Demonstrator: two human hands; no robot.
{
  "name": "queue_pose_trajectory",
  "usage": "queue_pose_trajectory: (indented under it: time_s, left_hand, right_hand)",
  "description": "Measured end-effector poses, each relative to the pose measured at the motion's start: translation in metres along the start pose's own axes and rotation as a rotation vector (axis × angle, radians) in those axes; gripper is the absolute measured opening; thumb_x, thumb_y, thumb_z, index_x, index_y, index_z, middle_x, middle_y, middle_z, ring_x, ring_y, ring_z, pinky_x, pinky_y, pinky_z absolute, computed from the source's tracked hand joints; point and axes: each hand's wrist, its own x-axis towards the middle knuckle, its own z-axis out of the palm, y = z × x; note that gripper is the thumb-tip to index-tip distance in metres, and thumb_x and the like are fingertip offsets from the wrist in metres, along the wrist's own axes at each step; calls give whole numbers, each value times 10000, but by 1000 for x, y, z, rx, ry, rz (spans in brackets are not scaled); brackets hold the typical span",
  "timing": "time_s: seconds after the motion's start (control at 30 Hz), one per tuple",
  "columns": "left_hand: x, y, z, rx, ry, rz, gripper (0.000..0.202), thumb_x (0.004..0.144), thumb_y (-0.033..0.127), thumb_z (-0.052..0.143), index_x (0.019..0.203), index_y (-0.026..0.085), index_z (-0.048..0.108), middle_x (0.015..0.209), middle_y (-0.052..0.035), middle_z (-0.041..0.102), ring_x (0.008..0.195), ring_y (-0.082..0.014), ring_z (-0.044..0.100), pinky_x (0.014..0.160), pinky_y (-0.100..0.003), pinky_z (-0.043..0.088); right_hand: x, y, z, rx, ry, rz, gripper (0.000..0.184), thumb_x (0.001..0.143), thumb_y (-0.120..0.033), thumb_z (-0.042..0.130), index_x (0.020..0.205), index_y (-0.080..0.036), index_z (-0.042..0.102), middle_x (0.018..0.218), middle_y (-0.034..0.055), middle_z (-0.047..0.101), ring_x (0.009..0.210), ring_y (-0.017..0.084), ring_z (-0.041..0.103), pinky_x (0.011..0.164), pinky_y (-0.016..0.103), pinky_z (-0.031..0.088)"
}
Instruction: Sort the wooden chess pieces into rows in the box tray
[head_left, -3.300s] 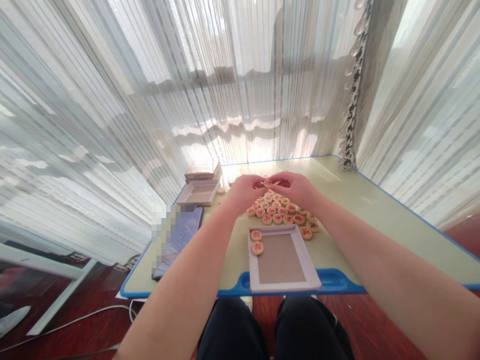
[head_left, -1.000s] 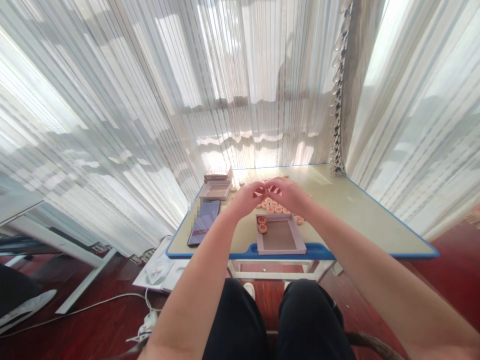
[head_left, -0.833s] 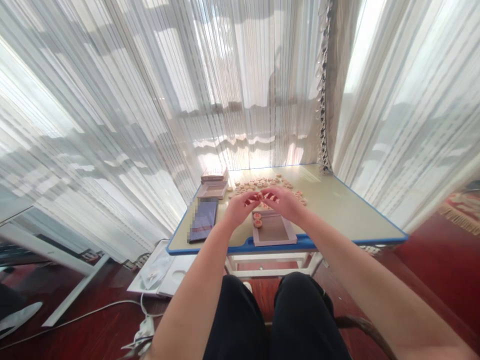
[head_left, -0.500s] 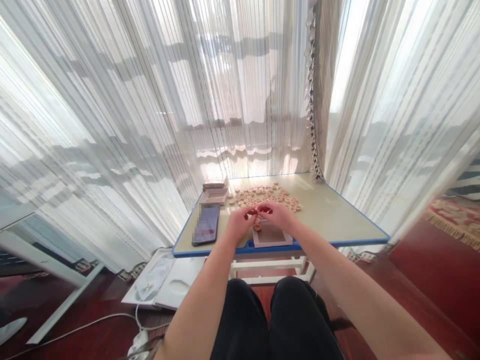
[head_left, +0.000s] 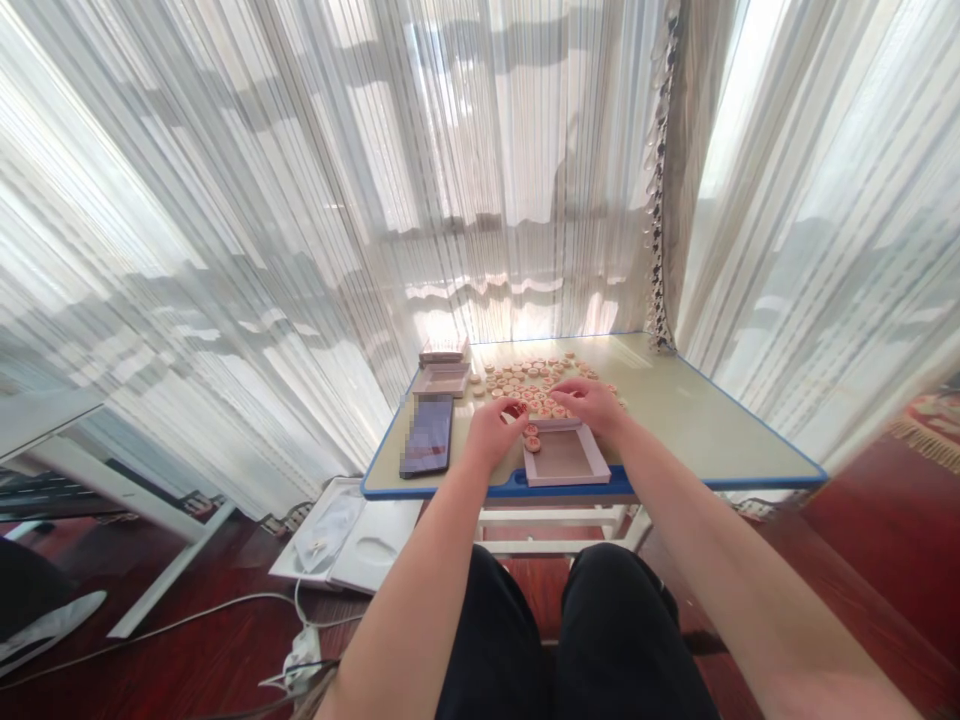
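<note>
Many round wooden Chinese chess pieces [head_left: 517, 381] with reddish markings lie spread over the table. In front of them, at the near edge, is a shallow open box [head_left: 564, 457]; two pieces [head_left: 532, 444] rest along its left side, near the corner. My left hand [head_left: 499, 428] is beside that corner, thumb and fingers curled toward each other; what they grip, if anything, is hidden. Over the pieces beyond the box, my right hand [head_left: 591, 402] has its fingertips drawn together and pointing down-left. Whether a piece is between them is too small to tell.
To the left on the table [head_left: 712, 420] lies a dark phone [head_left: 428, 436]. Behind it are another shallow box [head_left: 442, 380] and a stacked package [head_left: 443, 350]. White curtains [head_left: 510, 200] hang beyond the far edge. A white open case [head_left: 337, 530] and cables are on the floor.
My hands were together above the box and have parted. The right hand has moved right and away from me, over the pieces; the left stays near the box corner. The view has shifted slightly.
</note>
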Motion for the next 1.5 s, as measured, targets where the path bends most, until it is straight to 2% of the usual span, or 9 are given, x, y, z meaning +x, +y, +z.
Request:
queue_pose_trajectory:
  time_s: [0.1, 0.3, 0.4, 0.6, 0.7, 0.93, 1.2, 1.33, 1.5]
  left_hand:
    - [0, 0, 0, 17, -17, 8, 221, 735, 279, 600, 909, 163, 671, 875, -22, 692, 622, -98, 554, 639, -224, 457]
    - [-1, 1, 0, 18, -30, -10, 312, 738, 284, 601, 1024, 174, 661, 886, -20, 697, 595, -96, 532, 641, -230, 459]
    - [-2, 1, 1, -13, -20, -12, 302, 730, 310, 611, 993, 174, 670, 868, -18, 692, 575, -89, 516, 609, -222, 456]
    - [-2, 0, 3, 32, -22, 31, 245, 684, 317, 648, 877, 171, 689, 839, -21, 676, 649, -107, 545, 622, -224, 456]
    - [-1, 0, 2, 50, -51, 30, 224, 671, 285, 646, 857, 167, 687, 807, -13, 667, 642, -105, 547, 609, -220, 451]
    - [-1, -4, 2, 93, -58, 38, 235, 654, 260, 652, 870, 172, 684, 806, -6, 658, 672, -114, 551, 626, -223, 448]
    - [2, -10, 5, 123, -75, 76, 131, 663, 263, 655, 755, 177, 692, 724, 2, 623, 675, -114, 526, 650, -226, 431]
    - [2, -10, 5, 85, -89, 55, 182, 667, 233, 632, 832, 197, 701, 763, 7, 616, 661, -106, 509, 649, -227, 430]
    - [0, -3, 2, 104, -105, 49, 142, 678, 183, 584, 758, 194, 701, 750, 5, 577, 685, -112, 510, 679, -234, 434]
  right_hand:
    - [-3, 3, -3, 31, 62, 71, 294, 715, -433, 609, 816, -180, 719, 781, 49, 705, 696, 180, 613, 656, 303, 480]
    - [-10, -2, -2, 144, -56, 86, 274, 672, -440, 654, 790, -203, 723, 856, 39, 711, 847, 202, 632, 765, 308, 481]
    - [-11, -1, 0, 138, -75, 99, 254, 670, -419, 664, 800, -208, 722, 876, 37, 708, 871, 208, 630, 802, 325, 473]
    - [-17, -8, 5, 48, -135, -92, 187, 694, -352, 665, 814, -219, 721, 923, 38, 695, 926, 208, 618, 876, 338, 453]
    - [-20, -13, 8, 14, -183, -117, 218, 700, -372, 668, 868, -242, 719, 941, 25, 695, 927, 212, 617, 854, 344, 464]
    - [-20, -15, 11, -39, -192, -217, 143, 739, -308, 638, 830, -250, 733, 896, 23, 710, 917, 202, 621, 869, 345, 460]
    - [-19, -9, 14, -118, -253, -298, 123, 757, -272, 614, 780, -259, 734, 863, 3, 721, 934, 200, 617, 911, 361, 434]
    - [-20, -8, 15, -162, -203, -316, 115, 744, -262, 618, 770, -251, 729, 880, 16, 710, 937, 208, 604, 910, 370, 426]
    - [-25, -11, 13, -243, -176, -374, 146, 730, -185, 580, 664, -220, 706, 756, 23, 691, 810, 189, 591, 823, 341, 455]
